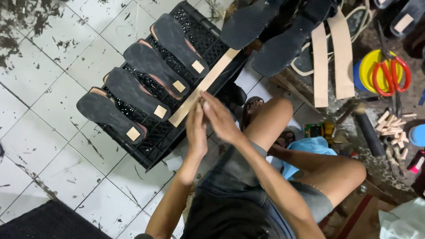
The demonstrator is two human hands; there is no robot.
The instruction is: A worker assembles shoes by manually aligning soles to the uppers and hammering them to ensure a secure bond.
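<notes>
**Sandal soles on crate, strip in hand**

Crate: a black plastic crate stood upside-down on the white tiled floor and served as a rest. Four dark soles lay across it in a row, tread up, each with a small tan square near the heel end. What lay under or inside the crate could not be seen.

Further soles: two more dark soles lay at the far end, beyond the crate, without tan squares as far as could be seen.

Strips: two cut tan strips lay side by side near those soles. A third tan strip ran along the crate's near edge.

Hands: the left hand and right hand met at the near part of that strip, fingers closed and pinching it between them.

Progress, as judged: four soles appeared prepared and set out; the strips were cut but none was yet fixed to a sole.

Container: a yellow round tub stood on the cluttered worktop, orange-handled scissors lying across its mouth; contents hidden. Small pale wooden pieces lay loose beside it.
</notes>
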